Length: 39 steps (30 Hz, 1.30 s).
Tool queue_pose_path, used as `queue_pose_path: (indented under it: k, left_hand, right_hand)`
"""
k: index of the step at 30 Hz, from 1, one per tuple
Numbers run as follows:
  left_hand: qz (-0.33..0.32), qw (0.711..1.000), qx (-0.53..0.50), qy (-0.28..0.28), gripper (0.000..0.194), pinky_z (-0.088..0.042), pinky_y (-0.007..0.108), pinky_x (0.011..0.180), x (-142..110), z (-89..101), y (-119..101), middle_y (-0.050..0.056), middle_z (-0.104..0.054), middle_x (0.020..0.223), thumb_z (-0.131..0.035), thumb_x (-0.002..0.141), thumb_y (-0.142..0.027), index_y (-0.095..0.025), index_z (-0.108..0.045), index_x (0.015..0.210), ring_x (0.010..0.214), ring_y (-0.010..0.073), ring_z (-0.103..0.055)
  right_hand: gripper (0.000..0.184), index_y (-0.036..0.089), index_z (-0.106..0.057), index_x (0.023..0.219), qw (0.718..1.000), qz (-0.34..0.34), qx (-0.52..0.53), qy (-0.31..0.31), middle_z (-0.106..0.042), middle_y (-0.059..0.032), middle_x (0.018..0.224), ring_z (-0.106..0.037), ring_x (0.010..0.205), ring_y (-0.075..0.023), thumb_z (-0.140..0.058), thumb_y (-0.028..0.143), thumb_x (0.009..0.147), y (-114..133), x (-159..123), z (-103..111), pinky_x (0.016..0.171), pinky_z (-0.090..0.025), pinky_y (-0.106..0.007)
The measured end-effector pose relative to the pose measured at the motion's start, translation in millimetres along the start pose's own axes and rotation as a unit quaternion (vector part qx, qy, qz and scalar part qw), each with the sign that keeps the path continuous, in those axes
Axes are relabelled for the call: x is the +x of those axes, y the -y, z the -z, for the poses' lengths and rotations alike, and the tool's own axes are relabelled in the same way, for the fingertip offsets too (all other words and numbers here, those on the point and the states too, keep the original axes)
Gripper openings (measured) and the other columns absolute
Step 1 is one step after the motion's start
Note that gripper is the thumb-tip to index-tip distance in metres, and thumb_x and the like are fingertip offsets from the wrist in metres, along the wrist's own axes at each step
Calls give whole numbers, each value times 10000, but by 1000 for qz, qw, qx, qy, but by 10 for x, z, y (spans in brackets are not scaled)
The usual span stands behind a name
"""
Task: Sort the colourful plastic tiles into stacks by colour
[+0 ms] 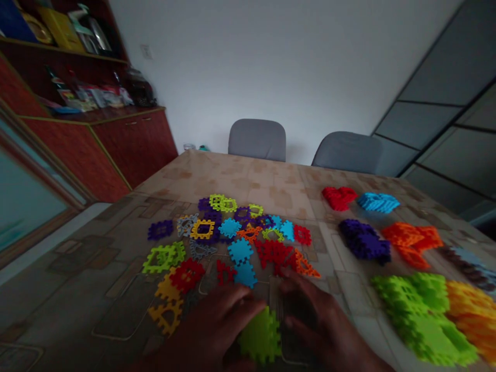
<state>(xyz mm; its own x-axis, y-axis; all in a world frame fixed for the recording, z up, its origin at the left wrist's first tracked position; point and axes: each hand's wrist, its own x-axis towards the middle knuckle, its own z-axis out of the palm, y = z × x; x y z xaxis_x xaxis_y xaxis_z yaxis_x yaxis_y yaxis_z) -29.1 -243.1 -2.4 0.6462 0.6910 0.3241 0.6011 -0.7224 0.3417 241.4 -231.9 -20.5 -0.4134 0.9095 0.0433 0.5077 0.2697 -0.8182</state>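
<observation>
Head view shows me the left hand (211,323) pinching a green toy piece (264,336) just beside the half-spread, empty right hand (325,314), and I worry a loose pinch could let it slip onto the table (267,178).

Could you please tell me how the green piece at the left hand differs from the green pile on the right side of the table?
Size: the green piece looks much smaller than the green pile, which heaps several pieces together.
Place: the green piece is in the left hand, while the green pile lies on the table, next to a yellow pile.
Both are bright green with notched edges.
</observation>
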Motion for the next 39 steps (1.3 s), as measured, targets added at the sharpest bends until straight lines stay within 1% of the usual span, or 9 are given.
queue_pose_path:
  k: [4, 7, 10, 15, 20, 24, 29, 35, 39]
  left_hand:
    - [-44, 997, 29, -53, 621, -572, 250, 781, 26, -126, -38, 94, -715, 1151, -410, 993, -719, -208, -542, 1320, 947, 214, -707]
    - [-43, 995, 65, -59, 674, -540, 291, 908, -56, -128, 0, 80, -716, 1217, -520, 951, -715, -215, -496, 1403, 1028, 240, -689]
    - [-18, 994, 97, -39, 835, -510, 331, 974, -177, -107, 49, 81, -712, 1257, -659, 861, -720, -227, -417, 1490, 1092, 277, -666]
    - [-24, 996, 70, -49, 921, -518, 372, 940, -185, -187, 65, 76, -734, 1182, -685, 843, -707, -219, -327, 1537, 1020, 285, -683]
    - [-9, 999, 28, -42, 799, -509, 395, 972, -126, -348, 65, 68, -742, 1165, -717, 894, -539, -231, -332, 1523, 1019, 275, -685]
    - [-8, 999, 19, -43, 776, -515, 402, 967, -171, -396, 85, 77, -741, 1185, -673, 914, -554, -245, -317, 1530, 1025, 282, -690]
    - [-15, 999, 24, -38, 808, -533, 343, 923, -151, -331, 61, 61, -744, 1207, -647, 914, -631, -265, -302, 1546, 1033, 263, -700]
    - [-10, 998, 28, -57, 748, -535, 337, 900, -101, -352, 29, 51, -743, 1203, -672, 929, -535, -270, -326, 1537, 1028, 256, -688]
    - [-18, 998, 36, -57, 792, -535, 341, 899, -113, -386, 52, 60, -743, 1191, -646, 923, -596, -256, -300, 1548, 1027, 264, -691]
  right_hand:
    - [790, 235, -429, 1521, 998, -19, -24, 55, -656, -119, 1324, -614, 1226, -285, -713, 166, 788, 101, -19, -7, 1055, -495, -487]
    - [951, 233, -407, 1544, 993, -20, -63, 95, -566, -132, 1460, -520, 1336, -323, -832, 192, 694, 171, -48, 1, 1124, -429, -496]
    - [1106, 223, -307, 1592, 988, 19, -100, 120, -488, -152, 1538, -457, 1393, -347, -894, 240, 655, 159, -60, -62, 1162, -379, -498]
    - [1287, 229, -120, 1635, 979, 93, -144, 111, -564, -178, 1450, -547, 1278, -369, -922, 251, 629, 62, -47, -247, 1103, -422, -514]
    - [1286, 265, -69, 1633, 979, 104, -151, 89, -596, -139, 1407, -559, 1240, -334, -889, 162, 648, 42, -58, -238, 1058, -448, -460]
    - [1289, 280, -51, 1631, 976, 122, -154, 95, -611, -122, 1382, -578, 1203, -318, -887, 167, 656, 69, -69, -172, 1038, -456, -449]
    - [1311, 279, -26, 1634, 975, 117, -175, 73, -594, -134, 1406, -566, 1221, -327, -901, 203, 662, 76, -72, -144, 1052, -447, -463]
    - [1295, 227, -44, 1631, 969, 127, -195, 85, -631, -144, 1319, -586, 1139, -338, -905, 277, 666, 59, -66, -253, 1000, -467, -486]
    - [1274, 227, -37, 1621, 969, 119, -209, 64, -633, -146, 1280, -586, 1108, -345, -881, 247, 667, 72, -70, -319, 968, -482, -502]
